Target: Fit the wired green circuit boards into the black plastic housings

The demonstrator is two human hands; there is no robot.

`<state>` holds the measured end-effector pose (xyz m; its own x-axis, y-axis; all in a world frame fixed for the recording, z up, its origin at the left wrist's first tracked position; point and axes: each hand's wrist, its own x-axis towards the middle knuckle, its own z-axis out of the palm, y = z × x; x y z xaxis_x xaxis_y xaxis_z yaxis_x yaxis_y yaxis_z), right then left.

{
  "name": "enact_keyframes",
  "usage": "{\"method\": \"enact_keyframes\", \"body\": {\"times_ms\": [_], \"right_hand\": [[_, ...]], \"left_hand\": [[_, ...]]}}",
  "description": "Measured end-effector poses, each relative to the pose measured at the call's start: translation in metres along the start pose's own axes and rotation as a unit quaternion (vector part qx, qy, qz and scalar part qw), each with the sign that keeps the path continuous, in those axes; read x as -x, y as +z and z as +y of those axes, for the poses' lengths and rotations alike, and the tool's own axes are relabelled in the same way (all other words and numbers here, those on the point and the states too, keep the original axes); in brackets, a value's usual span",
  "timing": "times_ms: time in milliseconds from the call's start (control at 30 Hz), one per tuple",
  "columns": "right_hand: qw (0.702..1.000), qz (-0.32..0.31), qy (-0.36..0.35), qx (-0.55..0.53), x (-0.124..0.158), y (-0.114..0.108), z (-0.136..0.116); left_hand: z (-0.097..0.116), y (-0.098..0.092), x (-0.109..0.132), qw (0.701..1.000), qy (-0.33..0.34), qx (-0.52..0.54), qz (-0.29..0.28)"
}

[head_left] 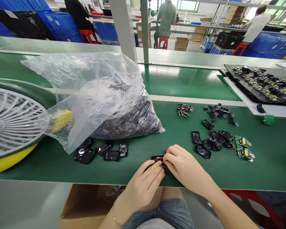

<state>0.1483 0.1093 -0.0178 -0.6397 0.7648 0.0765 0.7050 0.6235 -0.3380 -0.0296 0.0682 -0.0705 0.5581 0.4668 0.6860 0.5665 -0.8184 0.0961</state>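
A small black plastic housing shell (154, 157) lies open side up near the table's front edge, partly covered by my fingers. My left hand (144, 184) grips it from the left and front, with the thumb on the far side and the fingertips at its near edge. My right hand (184, 167) is closed in a pinch over the shell's right end. Whatever sits between those fingertips is hidden. To the right lie more black shells (203, 152) and two green circuit boards (245, 153). Further back are a pile of small metal pins (184, 110) and small black plastic parts (219, 113).
A clear plastic bag (105, 105) full of black parts stands at the left, with several shells (111, 155) before it. A fan (11, 124) takes up the far left. A black tray (243, 86) of circuit boards sits at the back right. A cardboard box (83, 203) is below the table.
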Motion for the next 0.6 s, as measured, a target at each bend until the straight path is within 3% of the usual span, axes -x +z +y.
{"method": "enact_keyframes", "body": {"times_ms": [200, 600], "right_hand": [[0.999, -0.009, 0.024, -0.031, 0.0022, 0.0032, 0.0025], [0.997, -0.017, 0.025, -0.066, -0.0003, 0.0047, 0.0054]], "left_hand": [[0.0027, 0.0033, -0.0005, 0.999, -0.018, -0.034, -0.028], [0.0012, -0.0008, -0.0058, 0.987, 0.072, -0.132, -0.059]]}}
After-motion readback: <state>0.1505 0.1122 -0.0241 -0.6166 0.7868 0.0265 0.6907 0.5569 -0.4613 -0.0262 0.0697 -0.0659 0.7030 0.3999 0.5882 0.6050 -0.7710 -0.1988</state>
